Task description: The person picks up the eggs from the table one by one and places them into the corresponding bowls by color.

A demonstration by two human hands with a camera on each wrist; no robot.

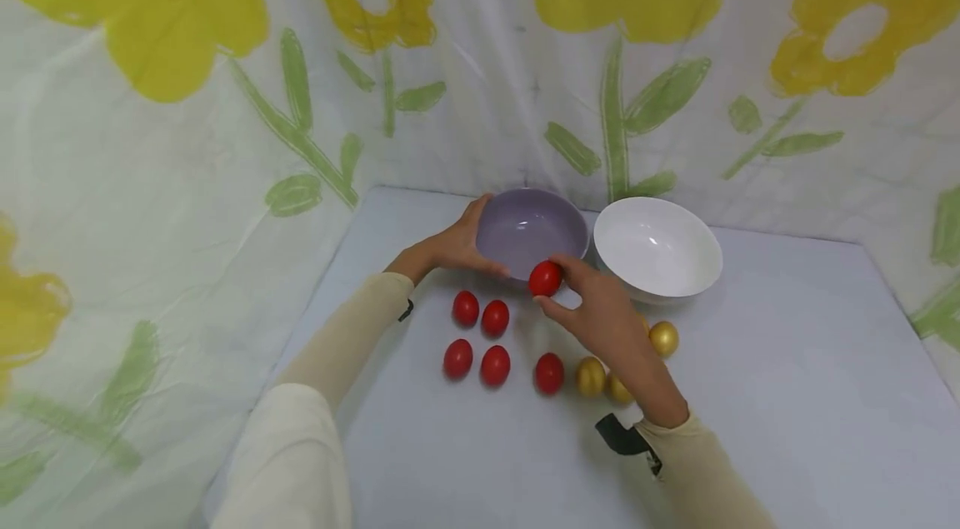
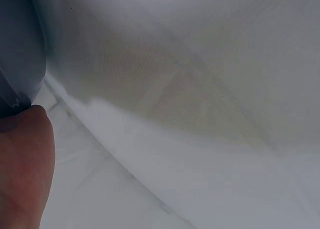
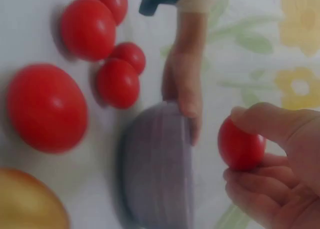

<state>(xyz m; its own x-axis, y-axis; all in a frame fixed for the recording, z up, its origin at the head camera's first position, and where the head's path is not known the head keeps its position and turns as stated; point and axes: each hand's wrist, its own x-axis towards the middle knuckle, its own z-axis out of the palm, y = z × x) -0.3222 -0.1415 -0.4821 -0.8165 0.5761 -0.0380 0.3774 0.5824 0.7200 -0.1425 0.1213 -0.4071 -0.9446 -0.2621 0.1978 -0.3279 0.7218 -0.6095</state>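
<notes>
Between thumb and fingers, my right hand (image 1: 603, 312) pinches a red egg (image 1: 545, 278) above the near rim of a purple bowl (image 1: 532, 233). The right wrist view shows this held egg (image 3: 241, 145) up off the table, apart from the bowl. My left hand (image 1: 459, 244) grips the bowl's left side, its thumb at the front of the rim and its fingers farther back. In the left wrist view only part of that hand (image 2: 25, 164) shows against the bowl. Several red eggs (image 1: 495, 318) lie on the table in front of the bowl.
Right of the purple bowl stands a white bowl (image 1: 656, 250), close beside it. Several gold eggs (image 1: 590, 376) lie near my right forearm, some partly hidden by it. Behind the table (image 1: 795, 362) hangs a white cloth (image 1: 480, 96) with yellow flowers.
</notes>
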